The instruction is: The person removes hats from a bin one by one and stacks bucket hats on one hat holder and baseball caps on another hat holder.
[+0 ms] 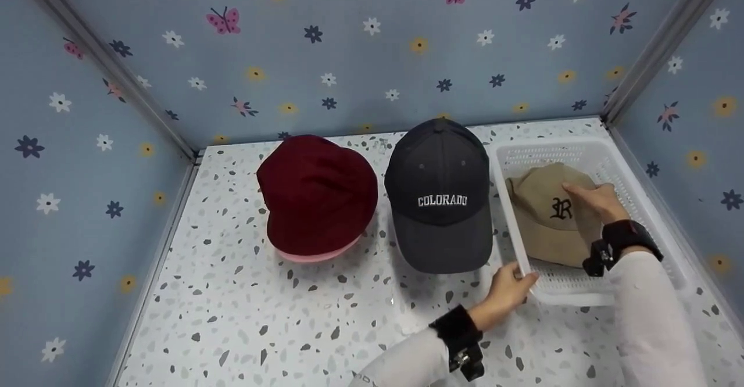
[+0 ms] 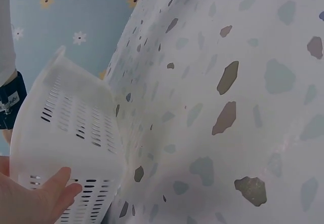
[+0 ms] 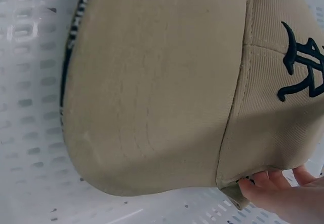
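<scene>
A tan baseball cap (image 1: 546, 201) with a black embroidered letter sits inside a white plastic basket (image 1: 508, 218), its brim toward the front. My right hand (image 1: 601, 201) holds the cap by its right side; in the right wrist view the fingertips (image 3: 276, 178) tuck in at the lower edge of the crown. At the basket's front left corner, my left hand (image 1: 507, 294) grips the rim. The left wrist view shows fingers (image 2: 58, 183) of that hand against the slotted outer wall.
Left of the basket a dark grey cap (image 1: 439, 201) marked COLORADO lies on the speckled table (image 1: 232, 294). Farther left is a dark red hat (image 1: 317, 192) with a pink edge under it. Blue flowered panels (image 1: 372, 56) enclose the back and sides.
</scene>
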Tool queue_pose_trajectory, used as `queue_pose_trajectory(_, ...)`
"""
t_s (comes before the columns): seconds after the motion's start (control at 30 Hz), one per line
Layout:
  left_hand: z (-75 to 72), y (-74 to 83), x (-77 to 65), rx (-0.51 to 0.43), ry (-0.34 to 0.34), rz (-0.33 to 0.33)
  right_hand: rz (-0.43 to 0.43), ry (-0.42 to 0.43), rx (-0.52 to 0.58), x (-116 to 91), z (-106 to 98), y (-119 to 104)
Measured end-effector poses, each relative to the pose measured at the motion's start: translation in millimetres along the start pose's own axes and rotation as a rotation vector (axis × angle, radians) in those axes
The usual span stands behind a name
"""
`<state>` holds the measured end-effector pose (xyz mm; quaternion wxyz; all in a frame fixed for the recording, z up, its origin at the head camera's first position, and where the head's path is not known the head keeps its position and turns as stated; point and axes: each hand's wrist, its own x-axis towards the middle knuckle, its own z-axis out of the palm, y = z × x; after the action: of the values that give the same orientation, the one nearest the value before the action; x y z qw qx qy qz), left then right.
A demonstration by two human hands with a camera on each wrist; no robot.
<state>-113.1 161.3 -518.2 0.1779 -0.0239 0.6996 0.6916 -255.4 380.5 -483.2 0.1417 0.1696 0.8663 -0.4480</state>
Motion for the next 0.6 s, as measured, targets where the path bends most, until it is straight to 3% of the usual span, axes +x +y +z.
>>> queue_pose_trajectory(0.17, -1.2, -1.2, -1.2, -0.031, -0.033, 0.019, -0.005, 0.042, 0.0, 1, -2, -6)
queue_pose_trajectory(0.3, -1.4, -1.6, -1.3, -0.034, -0.028, 0.014, -0.068, 0.077, -0.026, -2, -1, -11)
queue_pose_trajectory(0.6, -2.5, -1.6, -2.1, -0.049, -0.036, -0.001, -0.17, 0.073, -0.065, -10, -10, -17)
